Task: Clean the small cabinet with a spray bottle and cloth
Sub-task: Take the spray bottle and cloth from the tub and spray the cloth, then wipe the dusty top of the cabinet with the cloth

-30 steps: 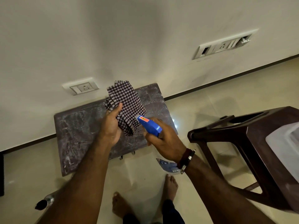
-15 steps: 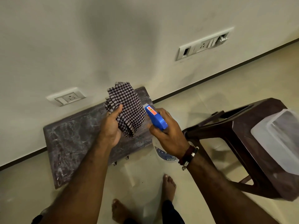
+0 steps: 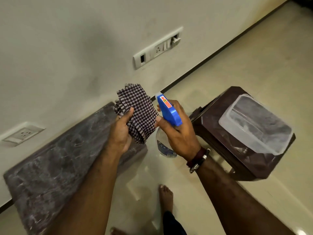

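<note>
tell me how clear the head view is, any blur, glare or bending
Head view: dim, warm light; cabinet top smeared by motion blur, cloth and spray bottle sharper; soft glare on the floor tiles; wide-angle lens tilts and bends the wall line.

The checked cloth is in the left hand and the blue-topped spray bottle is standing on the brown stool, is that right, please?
Not quite: the spray bottle is gripped in the right hand, not standing on the stool. The head view shows it. The cloth is indeed in the left hand.
</note>
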